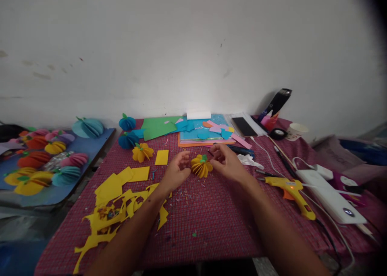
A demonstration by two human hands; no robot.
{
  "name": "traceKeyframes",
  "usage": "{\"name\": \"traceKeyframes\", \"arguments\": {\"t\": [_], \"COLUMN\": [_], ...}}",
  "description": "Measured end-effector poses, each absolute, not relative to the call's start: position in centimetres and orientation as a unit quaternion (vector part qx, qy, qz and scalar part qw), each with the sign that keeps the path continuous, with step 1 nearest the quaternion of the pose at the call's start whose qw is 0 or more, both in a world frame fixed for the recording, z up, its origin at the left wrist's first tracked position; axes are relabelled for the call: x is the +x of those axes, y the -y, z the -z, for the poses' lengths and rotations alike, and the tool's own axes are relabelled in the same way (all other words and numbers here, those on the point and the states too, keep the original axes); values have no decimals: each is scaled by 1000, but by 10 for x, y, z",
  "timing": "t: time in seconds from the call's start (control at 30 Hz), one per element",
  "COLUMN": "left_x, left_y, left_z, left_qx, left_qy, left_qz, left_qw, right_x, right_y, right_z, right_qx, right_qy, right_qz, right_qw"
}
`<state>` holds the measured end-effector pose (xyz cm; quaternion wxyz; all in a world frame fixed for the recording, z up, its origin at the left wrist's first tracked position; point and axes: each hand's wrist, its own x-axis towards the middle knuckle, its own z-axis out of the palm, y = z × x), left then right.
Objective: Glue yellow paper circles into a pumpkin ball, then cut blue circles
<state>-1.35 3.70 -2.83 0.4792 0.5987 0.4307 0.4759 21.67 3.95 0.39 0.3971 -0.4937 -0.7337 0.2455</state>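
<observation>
The pumpkin (201, 168) is placed on the cloth (214, 215) between the left hand (177, 169), whose fingers are loosely released, and the right hand (228, 163), whose grip cannot be told, while scraps (97, 223) are spread leftward and a glue gun (286, 184) is laid rightward of both.

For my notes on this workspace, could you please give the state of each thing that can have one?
Yellow paper pumpkin between the hands, fanned open
Left hand, open
Right hand, grip unclear
Glue gun, lying down, indicator lit
Phone, screen dark
White device, display lit
Cup, upright
Yellow offcuts, cut and loose
</observation>
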Motion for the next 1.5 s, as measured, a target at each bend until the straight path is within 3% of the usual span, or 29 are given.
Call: {"name": "traceKeyframes", "arguments": {"t": [0.2, 0.47, 0.87, 1.27, 1.5], "left_x": [-11, -15, -16, -16, -16], "left_y": [-36, -34, -32, -33, -33], "left_z": [28, 31, 22, 27, 29], "left_qx": [607, 663, 788, 795, 781], "left_qy": [-423, -445, -426, -456, -480], "left_qz": [-468, -444, -387, -349, -346], "left_qw": [483, 405, 219, 195, 202], "right_x": [230, 216, 208, 205, 213], "right_y": [-44, -39, -43, -46, -45], "right_z": [-8, -1, 12, 18, 3], "right_qx": [-511, -448, -457, -478, -493], "right_qy": [758, 828, 831, 819, 772], "right_qz": [-217, -234, -204, -182, -176], "right_qw": [343, 243, 242, 261, 362]}}
